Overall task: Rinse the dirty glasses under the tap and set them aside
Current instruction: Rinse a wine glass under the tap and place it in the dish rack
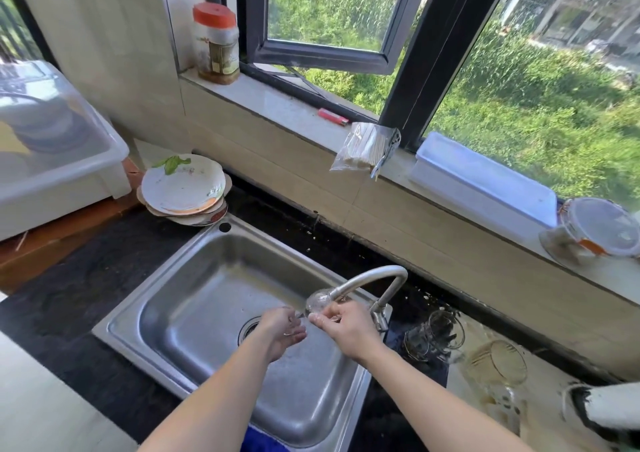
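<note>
Two hands shared one grip on a clear glass point(317, 302). The left hand point(282, 330) curled its fingers round what looked like the stem and foot, though clear glass against wet steel made that hard to read. The right hand point(346, 330) pinched the bowl from the other side. The glass lay on its side just under the mouth of the tap point(367, 280), above the sink point(194, 278) and near the drain point(249, 328). Whether water was running could not be told.

The task seemed well short of done. This glass was mid-rinse, while a dark-streaked glass point(434, 335) and a clouded glass point(495, 361) stood on the worktop point(408, 399) right of the sink, both apparently unwashed. No rinsed glass set aside could be picked out.

A stack of plates point(183, 190) behind the sink's left corner carried a green leaf scrap and smears. On the windowsill point(277, 105), a jar point(216, 42) with an orange lid held a brownish layer at its bottom. A lidded round tub point(599, 228) held something pale brown. A white bin point(52, 160) at the far left showed dim dishes through its cover.
</note>
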Demonstrator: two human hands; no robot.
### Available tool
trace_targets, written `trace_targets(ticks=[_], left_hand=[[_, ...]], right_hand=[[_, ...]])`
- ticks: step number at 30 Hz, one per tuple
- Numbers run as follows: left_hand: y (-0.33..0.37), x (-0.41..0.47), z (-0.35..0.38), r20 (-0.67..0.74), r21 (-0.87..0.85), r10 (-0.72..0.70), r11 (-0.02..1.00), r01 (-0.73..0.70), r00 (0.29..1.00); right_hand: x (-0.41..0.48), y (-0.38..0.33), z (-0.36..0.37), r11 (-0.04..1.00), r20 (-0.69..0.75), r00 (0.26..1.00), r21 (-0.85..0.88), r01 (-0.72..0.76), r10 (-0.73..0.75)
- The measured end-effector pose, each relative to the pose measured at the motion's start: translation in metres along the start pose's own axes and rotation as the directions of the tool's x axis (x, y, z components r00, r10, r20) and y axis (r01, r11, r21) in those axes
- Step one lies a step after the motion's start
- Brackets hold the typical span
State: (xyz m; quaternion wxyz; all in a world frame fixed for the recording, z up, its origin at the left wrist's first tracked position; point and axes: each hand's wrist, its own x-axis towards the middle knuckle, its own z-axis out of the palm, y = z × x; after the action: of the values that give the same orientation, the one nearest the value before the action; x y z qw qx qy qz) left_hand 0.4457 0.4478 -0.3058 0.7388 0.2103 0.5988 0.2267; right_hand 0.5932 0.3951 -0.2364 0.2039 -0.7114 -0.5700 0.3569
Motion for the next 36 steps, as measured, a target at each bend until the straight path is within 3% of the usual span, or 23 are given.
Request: trace_targets(ticks=[3,8,12,17,22,25,28,31,36], left_hand=[[0.002,0.001,-0.006,0.000,-0.015,0.003,1.000,-0.003,1.000],[0.002,-0.002,-0.004,0.011,-0.032,0.011,0.999,-0.011,1.000],[-0.001,-0.005,-0.010,0.042,0.001,-0.023,1.000,0.023,0.999],[-0.001,-0.007,-0.010,-0.007,-0.081,0.024,0.996,-0.025,1.000],[-0.004,-0.005,-0.021,-0.045,0.006,-0.016,1.000,0.016,0.999],[-0.001,-0.005,-0.019,-0.050,-0.098,0.033,0.994,-0.037,0.998],[-0.001,-0.002,-0.022,-0.053,-0.019,0.031,0.999,-0.032,0.998],[-0.001,-0.009,-0.025,-0.049,0.122,0.007,0.992,-0.001,0.999],[-0.001,-0.013,-0.024,-0.117,0.206,0.008,0.978,0.017,0.993]], right_hand=[[-0.002,-0.003,-0.001,1.000,0.100,0.995,-0.016,0.012,-0.011],[0.000,0.003,0.003,1.000,-0.007,1.000,-0.017,-0.003,0.003],[-0.004,-0.003,0.003,0.999,0.112,0.994,0.032,0.013,-0.016],[-0.002,-0.001,0.010,0.997,-0.017,1.000,0.071,-0.010,0.011],[-0.003,-0.002,0.004,0.994,0.084,0.994,-0.083,0.078,-0.071],[-0.003,0.002,0.011,0.997,-0.040,0.999,-0.073,0.026,-0.029],[-0.007,0.002,0.018,0.998,0.006,0.999,0.022,0.051,-0.051],[-0.008,-0.001,0.017,0.997,0.091,0.993,0.002,0.079,-0.079],[-0.008,0.002,0.016,0.995,-0.033,0.994,-0.005,0.101,-0.101]])
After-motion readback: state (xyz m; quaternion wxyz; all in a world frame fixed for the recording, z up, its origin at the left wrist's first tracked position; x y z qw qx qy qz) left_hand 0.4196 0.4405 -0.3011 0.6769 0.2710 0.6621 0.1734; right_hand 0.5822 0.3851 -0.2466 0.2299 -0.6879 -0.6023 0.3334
